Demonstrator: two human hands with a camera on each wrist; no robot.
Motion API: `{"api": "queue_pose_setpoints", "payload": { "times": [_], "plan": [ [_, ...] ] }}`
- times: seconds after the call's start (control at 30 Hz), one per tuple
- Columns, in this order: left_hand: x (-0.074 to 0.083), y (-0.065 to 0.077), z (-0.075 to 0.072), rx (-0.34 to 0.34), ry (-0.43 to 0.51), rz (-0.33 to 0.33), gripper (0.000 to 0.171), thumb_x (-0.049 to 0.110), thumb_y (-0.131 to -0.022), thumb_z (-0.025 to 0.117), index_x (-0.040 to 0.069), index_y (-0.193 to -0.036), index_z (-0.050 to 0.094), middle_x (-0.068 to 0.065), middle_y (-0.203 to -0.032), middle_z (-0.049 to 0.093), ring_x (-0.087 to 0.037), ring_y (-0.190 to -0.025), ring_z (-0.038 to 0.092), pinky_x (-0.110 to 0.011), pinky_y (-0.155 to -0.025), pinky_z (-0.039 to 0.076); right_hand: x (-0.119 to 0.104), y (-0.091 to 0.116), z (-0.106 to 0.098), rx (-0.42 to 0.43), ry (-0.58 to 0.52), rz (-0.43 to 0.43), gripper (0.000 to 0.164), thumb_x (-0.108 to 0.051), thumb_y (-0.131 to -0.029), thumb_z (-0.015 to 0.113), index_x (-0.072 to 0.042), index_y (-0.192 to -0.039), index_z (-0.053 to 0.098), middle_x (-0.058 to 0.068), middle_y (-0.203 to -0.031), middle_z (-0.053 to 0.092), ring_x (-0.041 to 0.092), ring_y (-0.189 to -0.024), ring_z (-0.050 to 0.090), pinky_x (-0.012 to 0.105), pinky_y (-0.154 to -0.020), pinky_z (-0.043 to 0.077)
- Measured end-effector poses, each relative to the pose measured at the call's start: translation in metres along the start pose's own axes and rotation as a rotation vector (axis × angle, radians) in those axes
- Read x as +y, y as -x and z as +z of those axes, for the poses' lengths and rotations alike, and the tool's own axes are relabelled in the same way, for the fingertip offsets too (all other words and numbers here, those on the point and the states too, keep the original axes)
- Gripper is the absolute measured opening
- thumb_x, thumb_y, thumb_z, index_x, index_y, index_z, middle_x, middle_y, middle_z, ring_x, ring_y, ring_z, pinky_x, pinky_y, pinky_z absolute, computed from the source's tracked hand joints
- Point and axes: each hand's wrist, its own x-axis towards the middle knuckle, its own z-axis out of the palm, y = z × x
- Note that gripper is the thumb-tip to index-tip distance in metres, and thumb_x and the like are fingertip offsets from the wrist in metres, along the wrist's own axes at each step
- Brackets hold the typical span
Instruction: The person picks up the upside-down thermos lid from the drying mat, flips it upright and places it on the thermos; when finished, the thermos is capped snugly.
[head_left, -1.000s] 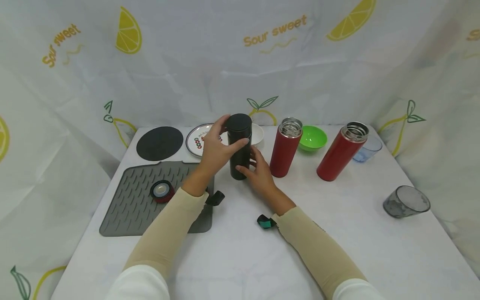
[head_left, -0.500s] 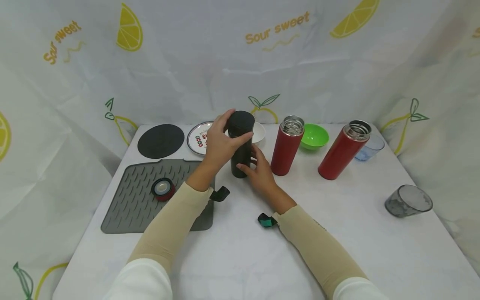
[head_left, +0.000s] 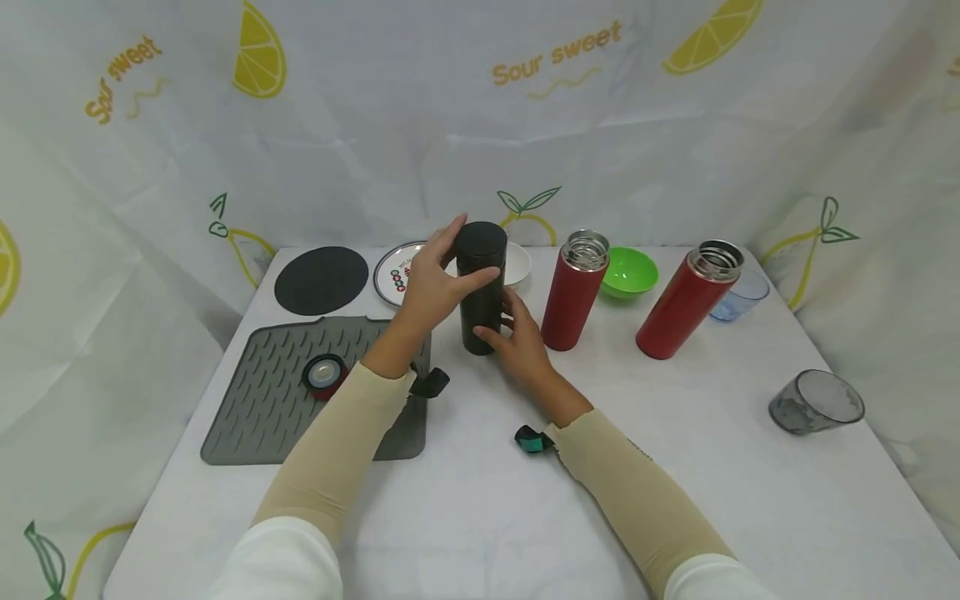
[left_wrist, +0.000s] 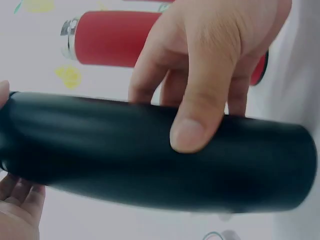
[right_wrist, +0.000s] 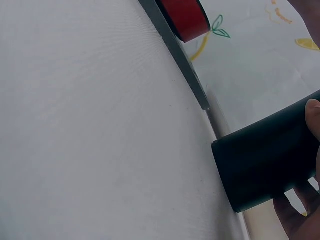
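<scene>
A black thermos bottle (head_left: 480,312) with a black lid (head_left: 481,240) stands upright near the table's middle. My left hand (head_left: 430,290) grips it around the lid, thumb across the front and fingers behind. Lower down, my right hand (head_left: 522,343) holds the bottle's body from the right; the left wrist view shows that thumb (left_wrist: 192,134) pressed along the side. Just right of it stands an uncapped red thermos bottle (head_left: 567,304). A second red thermos bottle (head_left: 677,312), also without a lid, is farther right.
A red lid (head_left: 324,375) lies on the grey drying mat (head_left: 251,417) at left. Behind are a black round mat (head_left: 321,281), a printed plate (head_left: 390,273), a white bowl (head_left: 517,265) and a green bowl (head_left: 627,273). Blue (head_left: 738,298) and grey glasses (head_left: 810,404) stand right.
My left hand has turned slightly at the lid, its wrist swinging right and then back left. The right hand keeps its hold on the body, and the bottle stays in place.
</scene>
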Motion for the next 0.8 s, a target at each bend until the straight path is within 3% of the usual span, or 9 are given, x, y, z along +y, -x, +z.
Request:
{"api": "queue_pose_setpoints", "payload": {
  "times": [0.23,0.33,0.53,0.7,0.8],
  "plan": [
    [-0.008,0.012,-0.003,0.075,0.128,0.009,0.079,0.006,-0.078,0.082,-0.001,-0.144,0.041,-0.016,-0.136,0.051,-0.021,-0.125,0.052,-0.029,-0.106,0.037,-0.001,0.000,0.001,0.010,0.016,0.008,0.079,-0.028,-0.088,0.075,-0.017,-0.152,0.029,0.007,-0.145,0.044,0.023,-0.129,0.045,0.039,-0.103,0.041],
    [-0.009,0.016,-0.001,0.077,0.157,0.025,0.074,0.004,-0.081,0.079,-0.002,-0.143,0.041,-0.016,-0.137,0.052,-0.022,-0.126,0.051,-0.033,-0.107,0.035,0.000,0.000,0.001,0.017,0.021,-0.002,0.079,-0.027,-0.088,0.075,-0.016,-0.151,0.029,0.008,-0.145,0.044,0.023,-0.128,0.046,0.039,-0.103,0.041],
    [-0.002,0.013,0.011,0.051,0.096,-0.021,0.086,0.025,-0.079,0.082,0.006,-0.149,0.036,-0.005,-0.138,0.053,-0.008,-0.127,0.047,-0.036,-0.107,0.035,0.001,0.001,-0.001,0.015,0.028,-0.014,0.079,-0.029,-0.089,0.074,-0.017,-0.152,0.028,0.007,-0.145,0.044,0.023,-0.128,0.046,0.039,-0.102,0.042],
    [0.003,0.004,0.023,0.054,0.044,-0.102,0.095,0.041,-0.075,0.083,0.016,-0.151,0.031,-0.003,-0.134,0.054,-0.010,-0.118,0.052,-0.039,-0.098,0.043,0.000,0.002,-0.001,0.005,0.021,0.007,0.081,-0.031,-0.088,0.074,-0.022,-0.153,0.026,0.005,-0.147,0.042,0.022,-0.130,0.045,0.038,-0.103,0.041],
    [0.004,0.003,0.021,0.083,0.041,-0.118,0.093,0.041,-0.076,0.083,0.015,-0.150,0.033,-0.003,-0.132,0.055,-0.010,-0.115,0.054,-0.036,-0.097,0.044,-0.002,0.002,0.000,-0.003,0.020,0.020,0.081,-0.032,-0.088,0.074,-0.021,-0.153,0.027,0.005,-0.147,0.042,0.022,-0.130,0.045,0.038,-0.104,0.041]
  ]
}}
